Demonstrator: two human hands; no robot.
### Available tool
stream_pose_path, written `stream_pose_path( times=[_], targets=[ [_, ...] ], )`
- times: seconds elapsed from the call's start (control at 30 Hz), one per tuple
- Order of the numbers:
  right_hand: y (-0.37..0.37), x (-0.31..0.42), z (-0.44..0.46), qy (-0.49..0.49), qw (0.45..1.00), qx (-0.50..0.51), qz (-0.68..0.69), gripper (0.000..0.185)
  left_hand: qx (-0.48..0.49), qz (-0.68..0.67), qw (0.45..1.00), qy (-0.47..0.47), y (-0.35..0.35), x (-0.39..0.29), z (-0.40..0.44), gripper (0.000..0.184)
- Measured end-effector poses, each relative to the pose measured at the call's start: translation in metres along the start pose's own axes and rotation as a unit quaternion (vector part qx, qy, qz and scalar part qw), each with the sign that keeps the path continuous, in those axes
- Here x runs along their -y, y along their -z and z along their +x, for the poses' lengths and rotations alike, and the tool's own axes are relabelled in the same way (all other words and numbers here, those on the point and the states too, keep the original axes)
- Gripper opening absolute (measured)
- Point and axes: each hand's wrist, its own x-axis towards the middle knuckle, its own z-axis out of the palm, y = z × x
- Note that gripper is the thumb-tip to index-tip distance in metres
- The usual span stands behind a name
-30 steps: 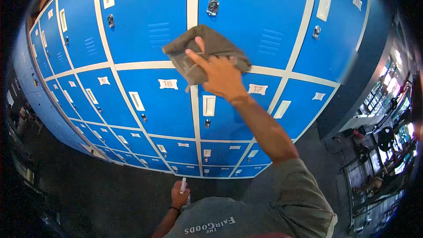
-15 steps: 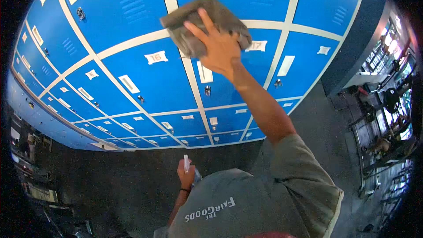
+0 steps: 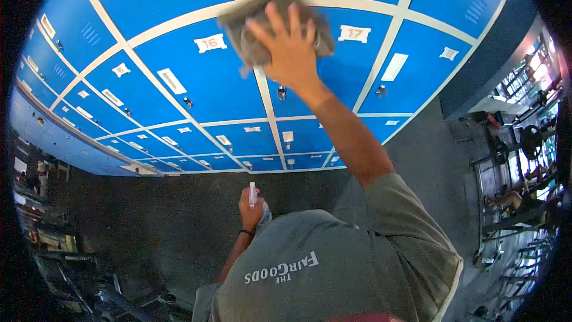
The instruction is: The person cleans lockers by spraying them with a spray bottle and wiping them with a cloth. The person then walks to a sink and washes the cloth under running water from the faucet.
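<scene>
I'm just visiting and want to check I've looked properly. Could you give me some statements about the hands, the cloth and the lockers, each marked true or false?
1. The right hand is spread over a cloth. True.
2. The lockers are red. False: their doors are blue, with whitish framing.
3. In the picture, the label 17 is to the right of the label 16. True.
4. The left hand is empty. False: it holds what looks like a spray bottle with a whitish top.
5. The shirt has pale lettering printed on it. True.
</scene>
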Motion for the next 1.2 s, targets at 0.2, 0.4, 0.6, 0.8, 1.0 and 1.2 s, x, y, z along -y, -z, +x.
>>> stream_pose_path(
  times=[0.2, 0.4, 0.6, 0.8, 1.0, 1.2],
  targets=[
    [0.021, -0.033, -0.032, -0.074, 0.992, 0.093, 0.034, 0.06, -0.048, -0.191, 0.974, 0.111, -0.013, 0.06, -0.034, 0.022],
    [0.003, -0.018, -0.032, -0.028, 0.997, 0.026, 0.063, 0.065, -0.068, -0.139, 0.979, 0.133, -0.006, 0.02, -0.05, 0.024],
    [-0.045, -0.088, -0.179, -0.12, 0.957, 0.24, 0.113, 0.057, -0.099, -0.085, 0.987, 0.095, -0.017, -0.012, -0.063, 0.022],
    [-0.023, -0.069, -0.14, -0.18, 0.983, 0.037, -0.028, 0.076, -0.139, -0.137, 0.967, 0.164, -0.05, -0.03, -0.104, 0.021],
    [-0.065, -0.085, -0.239, -0.091, 0.952, 0.24, 0.169, 0.065, -0.081, -0.17, 0.945, 0.266, -0.057, 0.014, -0.133, 0.021],
    [-0.021, -0.11, -0.211, -0.183, 0.944, 0.237, -0.136, 0.058, -0.076, -0.252, 0.935, 0.237, -0.073, -0.02, -0.113, 0.02]
  ],
)
